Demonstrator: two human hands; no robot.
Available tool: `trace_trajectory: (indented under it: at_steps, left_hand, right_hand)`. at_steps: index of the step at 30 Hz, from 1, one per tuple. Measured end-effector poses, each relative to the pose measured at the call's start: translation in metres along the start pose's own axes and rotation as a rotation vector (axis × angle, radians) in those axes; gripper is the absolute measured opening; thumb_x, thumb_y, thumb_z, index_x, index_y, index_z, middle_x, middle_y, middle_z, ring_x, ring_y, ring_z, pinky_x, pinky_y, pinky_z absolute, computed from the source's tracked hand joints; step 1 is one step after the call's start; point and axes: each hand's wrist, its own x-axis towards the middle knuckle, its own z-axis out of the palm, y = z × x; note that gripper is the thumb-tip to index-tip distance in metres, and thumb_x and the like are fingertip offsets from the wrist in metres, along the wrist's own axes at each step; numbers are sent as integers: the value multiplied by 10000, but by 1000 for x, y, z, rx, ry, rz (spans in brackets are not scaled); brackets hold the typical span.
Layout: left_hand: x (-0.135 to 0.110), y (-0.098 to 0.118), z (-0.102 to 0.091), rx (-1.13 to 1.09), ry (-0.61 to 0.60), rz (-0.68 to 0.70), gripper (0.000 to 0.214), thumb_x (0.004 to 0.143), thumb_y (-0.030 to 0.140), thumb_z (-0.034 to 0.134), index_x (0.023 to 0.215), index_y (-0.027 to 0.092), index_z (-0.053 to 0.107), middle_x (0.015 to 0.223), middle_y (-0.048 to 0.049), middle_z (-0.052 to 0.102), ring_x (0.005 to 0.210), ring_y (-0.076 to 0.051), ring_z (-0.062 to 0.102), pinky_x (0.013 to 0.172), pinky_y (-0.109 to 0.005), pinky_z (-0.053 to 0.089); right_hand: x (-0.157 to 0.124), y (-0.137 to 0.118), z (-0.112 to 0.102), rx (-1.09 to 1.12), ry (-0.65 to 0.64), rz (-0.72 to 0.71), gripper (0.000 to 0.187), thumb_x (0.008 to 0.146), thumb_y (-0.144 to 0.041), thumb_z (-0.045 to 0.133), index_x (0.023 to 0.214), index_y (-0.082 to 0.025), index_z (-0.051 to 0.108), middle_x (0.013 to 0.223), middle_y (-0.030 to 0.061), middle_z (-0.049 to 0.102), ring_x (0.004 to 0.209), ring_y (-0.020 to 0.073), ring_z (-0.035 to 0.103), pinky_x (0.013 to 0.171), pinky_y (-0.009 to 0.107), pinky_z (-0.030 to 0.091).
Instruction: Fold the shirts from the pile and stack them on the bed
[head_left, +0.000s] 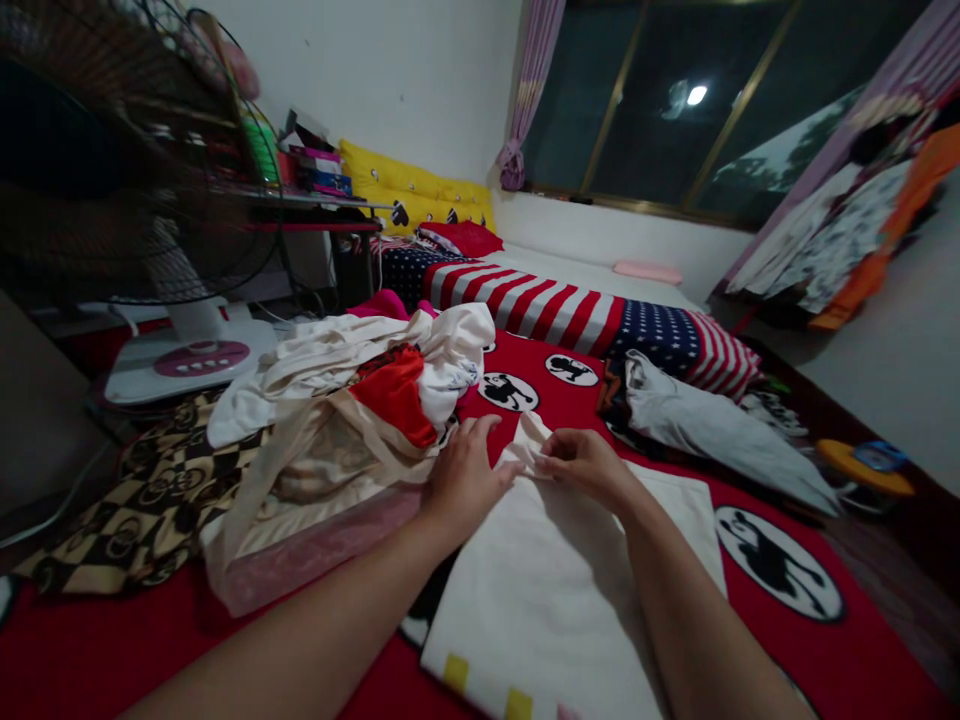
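Observation:
A white garment point(555, 590) lies spread on the red patterned blanket, with yellow patches along its near edge; its exact kind I cannot make out. My right hand point(589, 465) pinches a bunched fold at its far end. My left hand point(466, 475) is beside that fold, fingers apart and curved, thumb at the cloth's edge. Just left of it stands a pale, partly see-through bag point(315, 550) with folded fabric inside. Behind the bag is a heap of white clothes point(360, 345) with a red cloth point(401, 395) on it.
The red blanket point(877, 620) with black-and-white figures covers the surface under my hands. Grey clothing point(705, 425) lies at right. A fan point(187, 345) stands at left near a checked cloth point(142, 500). Beyond are a bed with a striped cover point(525, 305) and hanging clothes point(847, 230).

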Motion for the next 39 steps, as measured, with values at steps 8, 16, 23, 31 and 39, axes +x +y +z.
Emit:
trace_trajectory:
  at_steps: [8, 16, 23, 31, 39]
  left_hand:
    - [-2, -9, 3, -20, -92, 206, 114, 695, 108, 687, 722, 218, 693, 790, 8, 644, 792, -161, 569, 717, -274, 424]
    - [-6, -6, 4, -21, -118, 240, 195, 685, 25, 604, 704, 208, 667, 834, -1, 611, 820, -155, 565, 698, -251, 423]
    - [-8, -7, 6, -23, -158, 151, 249, 703, 88, 619, 909, 228, 640, 796, 11, 652, 738, -158, 600, 662, -252, 434]
    - [-5, -9, 7, -5, -111, 15, 406, 774, 208, 642, 1170, 241, 557, 759, 10, 678, 712, -178, 638, 675, -272, 453]
    - [-1, -13, 8, 11, -81, 62, 374, 793, 124, 577, 1161, 193, 573, 872, -31, 635, 752, -170, 612, 702, -283, 484]
  right_hand:
    - [-11, -12, -14, 20, -249, 70, 329, 653, -449, 729, 709, -142, 624, 605, -19, 579, 554, 100, 477, 507, 221, 322]
    - [-6, -12, -1, 90, -112, 91, 373, 607, -473, 737, 641, -161, 536, 537, -45, 490, 500, 79, 402, 468, 218, 263]
    - [-13, -27, -20, 227, -5, 104, 363, 562, -453, 744, 628, -171, 526, 536, -48, 496, 483, 66, 392, 462, 207, 265]
    - [4, -7, -3, 451, 409, 45, 459, 564, -394, 724, 932, -200, 530, 751, 23, 648, 551, 127, 556, 472, 229, 390]
    - [4, -3, -13, 37, 515, -75, 259, 700, -350, 633, 891, -178, 665, 821, 72, 701, 732, 187, 630, 660, 290, 471]
